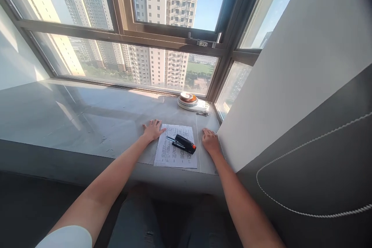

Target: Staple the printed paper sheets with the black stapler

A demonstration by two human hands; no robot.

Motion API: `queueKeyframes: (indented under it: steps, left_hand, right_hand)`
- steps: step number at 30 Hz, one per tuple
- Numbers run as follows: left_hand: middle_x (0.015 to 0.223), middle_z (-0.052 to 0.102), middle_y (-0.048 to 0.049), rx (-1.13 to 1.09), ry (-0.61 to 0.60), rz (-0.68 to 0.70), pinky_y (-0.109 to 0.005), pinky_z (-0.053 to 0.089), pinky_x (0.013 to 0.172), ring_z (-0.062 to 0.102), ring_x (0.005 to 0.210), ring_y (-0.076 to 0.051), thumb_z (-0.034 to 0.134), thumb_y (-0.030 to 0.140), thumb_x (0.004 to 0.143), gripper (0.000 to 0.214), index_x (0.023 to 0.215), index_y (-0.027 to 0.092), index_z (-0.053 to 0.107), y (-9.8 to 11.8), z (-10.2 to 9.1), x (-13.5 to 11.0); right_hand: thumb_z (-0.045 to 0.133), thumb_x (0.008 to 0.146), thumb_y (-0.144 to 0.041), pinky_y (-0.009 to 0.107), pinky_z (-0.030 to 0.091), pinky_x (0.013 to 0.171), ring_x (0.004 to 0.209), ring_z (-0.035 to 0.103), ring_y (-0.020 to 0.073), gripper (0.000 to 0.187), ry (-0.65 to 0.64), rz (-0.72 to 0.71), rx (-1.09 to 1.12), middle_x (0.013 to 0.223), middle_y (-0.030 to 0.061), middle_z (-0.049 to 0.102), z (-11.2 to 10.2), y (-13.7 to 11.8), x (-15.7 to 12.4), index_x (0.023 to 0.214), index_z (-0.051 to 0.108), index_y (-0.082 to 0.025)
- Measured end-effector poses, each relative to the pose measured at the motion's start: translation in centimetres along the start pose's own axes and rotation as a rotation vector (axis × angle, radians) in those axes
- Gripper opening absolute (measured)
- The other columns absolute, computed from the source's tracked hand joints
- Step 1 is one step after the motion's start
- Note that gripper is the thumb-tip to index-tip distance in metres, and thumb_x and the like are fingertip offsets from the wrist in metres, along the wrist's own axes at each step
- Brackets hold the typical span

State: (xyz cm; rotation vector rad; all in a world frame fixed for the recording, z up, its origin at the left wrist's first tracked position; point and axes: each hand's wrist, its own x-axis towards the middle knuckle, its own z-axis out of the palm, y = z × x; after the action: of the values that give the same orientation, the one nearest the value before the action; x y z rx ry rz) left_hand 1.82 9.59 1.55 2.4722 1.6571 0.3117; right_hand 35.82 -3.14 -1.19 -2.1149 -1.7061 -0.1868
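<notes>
A printed sheet of paper (174, 151) lies flat on the grey window sill (87, 120). On top of it rests a black stapler (184, 143) with an orange end, lying at a slant. My left hand (152, 129) lies palm down on the sill, fingers spread, touching the paper's upper left corner. My right hand (210, 141) rests palm down on the sill just right of the paper, holding nothing. Both forearms reach in from below.
A stack of plates (190, 101) stands at the back right of the sill, with a small set of keys (203, 114) in front of it. A white wall (290, 66) closes the right side. Large windows (162, 19) run behind the sill.
</notes>
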Motion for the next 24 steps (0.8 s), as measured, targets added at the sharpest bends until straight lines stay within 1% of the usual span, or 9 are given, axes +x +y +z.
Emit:
queueKeyframes:
  steps: [3, 7, 11, 13, 15, 17, 19, 22, 24]
  left_hand:
    - [0.160, 0.038, -0.0160, -0.025, -0.006, 0.041, -0.072, 0.018, 0.115, 0.024, 0.149, -0.042, 0.036, 0.065, 0.097, 0.070, 0.156, 0.027, 0.040, -0.2, 0.2, 0.8]
    - [0.161, 0.037, -0.0156, -0.038, 0.025, 0.017, -0.073, 0.016, 0.117, 0.026, 0.150, -0.040, 0.032, 0.061, 0.100, 0.068, 0.158, 0.025, 0.037, -0.3, 0.4, 0.7]
    - [0.160, 0.039, -0.0178, -0.056, 0.123, -0.030, -0.068, 0.018, 0.119, 0.035, 0.145, -0.040, 0.034, 0.053, 0.102, 0.063, 0.154, 0.020, 0.042, -0.2, 0.4, 0.4]
    - [0.157, 0.043, -0.0198, -0.080, 0.179, -0.059, -0.065, 0.020, 0.119, 0.041, 0.141, -0.039, 0.036, 0.047, 0.103, 0.058, 0.150, 0.016, 0.046, -0.2, 0.4, 0.4]
    - [0.153, 0.048, -0.0202, -0.107, 0.209, -0.098, -0.062, 0.022, 0.119, 0.046, 0.139, -0.037, 0.037, 0.039, 0.103, 0.052, 0.148, 0.015, 0.049, -0.2, 0.3, 0.5]
    - [0.149, 0.053, -0.0198, -0.120, 0.214, -0.129, -0.061, 0.023, 0.120, 0.047, 0.139, -0.036, 0.037, 0.034, 0.103, 0.050, 0.147, 0.017, 0.050, -0.2, 0.3, 0.6]
    - [0.146, 0.055, -0.0205, -0.108, 0.210, -0.144, -0.061, 0.023, 0.120, 0.046, 0.140, -0.036, 0.039, 0.033, 0.102, 0.051, 0.149, 0.017, 0.048, -0.2, 0.4, 0.7]
    - [0.148, 0.053, -0.0219, -0.072, 0.223, -0.169, -0.062, 0.024, 0.119, 0.044, 0.141, -0.037, 0.040, 0.033, 0.100, 0.052, 0.148, 0.015, 0.049, -0.1, 0.6, 0.7]
    - [0.150, 0.051, -0.0209, -0.054, 0.251, -0.176, -0.063, 0.027, 0.117, 0.044, 0.141, -0.038, 0.039, 0.032, 0.100, 0.050, 0.146, 0.016, 0.051, -0.1, 0.7, 0.6]
  right_hand:
    - [0.036, 0.100, -0.017, 0.040, 0.036, 0.107, 0.138, 0.047, 0.0246, 0.045, -0.011, 0.009, 0.001, 0.148, 0.0098, 0.056, 0.0, -0.1, 0.1, 0.138, 0.060, -0.021]
    - [0.035, 0.100, -0.017, 0.041, 0.037, 0.106, 0.140, 0.046, 0.0241, 0.046, -0.013, -0.004, -0.006, 0.150, 0.0078, 0.055, -0.1, -0.2, 0.1, 0.139, 0.059, -0.023]
    - [0.036, 0.100, -0.016, 0.040, 0.038, 0.106, 0.140, 0.045, 0.0236, 0.045, -0.013, -0.021, 0.008, 0.151, 0.0078, 0.053, -0.4, -0.2, -0.1, 0.137, 0.060, -0.023]
    - [0.037, 0.100, -0.015, 0.040, 0.038, 0.106, 0.139, 0.046, 0.0234, 0.043, -0.005, -0.012, 0.018, 0.150, 0.0086, 0.054, -0.5, -0.3, -0.2, 0.134, 0.062, -0.022]
    - [0.038, 0.100, -0.014, 0.038, 0.038, 0.105, 0.137, 0.048, 0.0228, 0.041, 0.002, -0.006, 0.030, 0.147, 0.0092, 0.057, -0.5, -0.3, -0.2, 0.132, 0.063, -0.021]
    - [0.038, 0.100, -0.012, 0.036, 0.038, 0.103, 0.134, 0.051, 0.0221, 0.040, 0.006, -0.010, 0.042, 0.142, 0.0089, 0.061, -0.7, -0.3, -0.3, 0.128, 0.064, -0.021]
    - [0.038, 0.100, -0.011, 0.034, 0.039, 0.100, 0.130, 0.052, 0.0220, 0.039, 0.013, -0.015, 0.047, 0.139, 0.0085, 0.063, -0.8, -0.3, -0.3, 0.126, 0.066, -0.021]
    - [0.040, 0.100, -0.012, 0.033, 0.040, 0.094, 0.124, 0.054, 0.0232, 0.038, 0.020, -0.018, 0.024, 0.136, 0.0093, 0.063, -1.0, -0.3, -0.3, 0.126, 0.067, -0.021]
    - [0.040, 0.100, -0.013, 0.033, 0.040, 0.091, 0.120, 0.054, 0.0239, 0.038, 0.024, -0.020, -0.001, 0.133, 0.0096, 0.062, -1.1, -0.3, -0.4, 0.127, 0.067, -0.021]
